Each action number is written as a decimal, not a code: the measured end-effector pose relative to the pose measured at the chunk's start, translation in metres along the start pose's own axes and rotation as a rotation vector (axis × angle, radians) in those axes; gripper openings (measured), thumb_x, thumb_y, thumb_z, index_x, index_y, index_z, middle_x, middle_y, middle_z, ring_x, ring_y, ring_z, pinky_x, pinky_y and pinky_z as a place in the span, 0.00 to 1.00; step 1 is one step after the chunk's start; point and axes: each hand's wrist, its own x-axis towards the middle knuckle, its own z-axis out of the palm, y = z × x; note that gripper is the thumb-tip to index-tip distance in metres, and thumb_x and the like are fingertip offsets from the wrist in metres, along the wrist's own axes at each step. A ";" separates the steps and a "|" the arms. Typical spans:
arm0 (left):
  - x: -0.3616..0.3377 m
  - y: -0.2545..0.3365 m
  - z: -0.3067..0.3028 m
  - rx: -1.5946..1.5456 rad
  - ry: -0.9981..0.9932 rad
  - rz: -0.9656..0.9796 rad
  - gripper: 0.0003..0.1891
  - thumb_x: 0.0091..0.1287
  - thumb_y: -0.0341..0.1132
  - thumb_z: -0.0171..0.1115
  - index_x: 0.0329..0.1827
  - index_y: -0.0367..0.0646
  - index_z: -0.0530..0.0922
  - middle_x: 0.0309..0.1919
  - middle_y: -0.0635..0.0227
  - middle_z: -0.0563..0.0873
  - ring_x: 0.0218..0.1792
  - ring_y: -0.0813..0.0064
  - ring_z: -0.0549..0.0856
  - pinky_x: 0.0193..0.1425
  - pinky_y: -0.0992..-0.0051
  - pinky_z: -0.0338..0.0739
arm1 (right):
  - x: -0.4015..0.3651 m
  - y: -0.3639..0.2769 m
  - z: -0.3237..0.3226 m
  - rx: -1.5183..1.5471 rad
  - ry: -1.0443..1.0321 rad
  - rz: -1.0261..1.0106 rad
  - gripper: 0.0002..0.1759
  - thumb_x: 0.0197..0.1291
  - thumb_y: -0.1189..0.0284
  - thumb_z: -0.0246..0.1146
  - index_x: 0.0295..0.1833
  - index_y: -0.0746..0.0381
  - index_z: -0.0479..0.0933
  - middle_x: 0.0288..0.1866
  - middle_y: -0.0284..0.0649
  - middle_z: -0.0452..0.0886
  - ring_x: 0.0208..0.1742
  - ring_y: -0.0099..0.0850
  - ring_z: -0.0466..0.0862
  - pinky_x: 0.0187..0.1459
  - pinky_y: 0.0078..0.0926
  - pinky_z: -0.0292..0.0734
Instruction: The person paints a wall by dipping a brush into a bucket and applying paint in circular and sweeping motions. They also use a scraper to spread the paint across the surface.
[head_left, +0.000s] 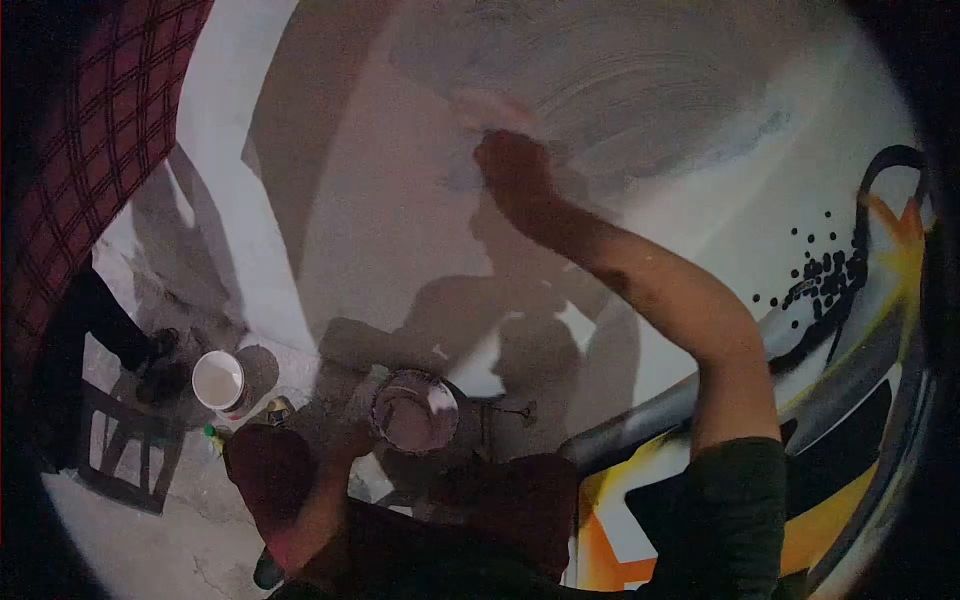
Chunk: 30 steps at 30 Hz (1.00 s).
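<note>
My right hand (pixel 510 165) is raised against the pale wall (pixel 400 210), its fingers curled closed. A faint pinkish patch shows just above the fingers; I cannot make out what the hand holds. Curved grey streaks spread over the wall around and to the right of the hand. Low down, my left hand (pixel 352 437) closes on the left side of a round bucket (pixel 440 440), which is tilted toward me and holds something pale. Dim light hides the fingers' exact grip.
A white bucket (pixel 207 400) stands on the floor at left, near a small can (pixel 279 410) and a green-capped bottle (pixel 214 438). Another person's plaid clothing (pixel 110 130) fills the upper left, above a dark stool (pixel 125 480). Painted graffiti (pixel 860 400) covers the wall at right.
</note>
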 end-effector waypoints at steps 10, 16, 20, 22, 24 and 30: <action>-0.030 0.023 -0.048 -0.077 0.015 -0.108 0.24 0.66 0.47 0.54 0.60 0.41 0.76 0.58 0.50 0.79 0.60 0.51 0.78 0.62 0.57 0.73 | 0.011 -0.010 -0.011 0.184 0.071 -0.026 0.10 0.62 0.72 0.57 0.45 0.64 0.80 0.46 0.46 0.82 0.47 0.41 0.83 0.46 0.41 0.80; -0.055 0.029 -0.072 0.039 -0.048 -0.092 0.28 0.67 0.52 0.52 0.64 0.42 0.73 0.65 0.50 0.73 0.66 0.52 0.72 0.67 0.58 0.68 | 0.012 0.110 -0.082 0.079 0.056 0.190 0.20 0.63 0.61 0.53 0.52 0.64 0.78 0.50 0.50 0.80 0.52 0.45 0.81 0.51 0.45 0.77; -0.072 0.039 -0.094 -0.148 -0.090 -0.111 0.32 0.67 0.57 0.51 0.66 0.42 0.72 0.67 0.48 0.70 0.67 0.52 0.70 0.69 0.57 0.65 | 0.014 0.227 -0.097 -0.006 0.234 0.476 0.35 0.60 0.42 0.56 0.51 0.66 0.79 0.49 0.52 0.81 0.51 0.47 0.82 0.54 0.47 0.76; -0.094 0.053 -0.110 -0.232 0.017 -0.140 0.32 0.66 0.57 0.51 0.65 0.42 0.72 0.66 0.48 0.71 0.66 0.51 0.71 0.69 0.56 0.66 | 0.021 0.313 -0.085 0.021 0.204 0.521 0.39 0.56 0.38 0.58 0.49 0.67 0.79 0.42 0.54 0.82 0.46 0.43 0.83 0.51 0.43 0.76; -0.086 0.054 -0.119 -0.085 -0.007 -0.118 0.33 0.66 0.58 0.52 0.65 0.42 0.72 0.66 0.47 0.71 0.66 0.51 0.71 0.69 0.56 0.66 | -0.011 0.335 -0.105 -0.006 0.207 0.545 0.39 0.55 0.37 0.59 0.39 0.69 0.80 0.32 0.51 0.81 0.36 0.39 0.82 0.43 0.40 0.77; -0.057 0.039 -0.092 -0.079 -0.114 -0.141 0.32 0.64 0.58 0.55 0.63 0.42 0.74 0.63 0.50 0.74 0.65 0.49 0.72 0.69 0.57 0.65 | -0.075 0.410 -0.099 0.116 -0.009 0.845 0.32 0.60 0.43 0.58 0.38 0.67 0.80 0.32 0.48 0.81 0.35 0.36 0.82 0.35 0.37 0.76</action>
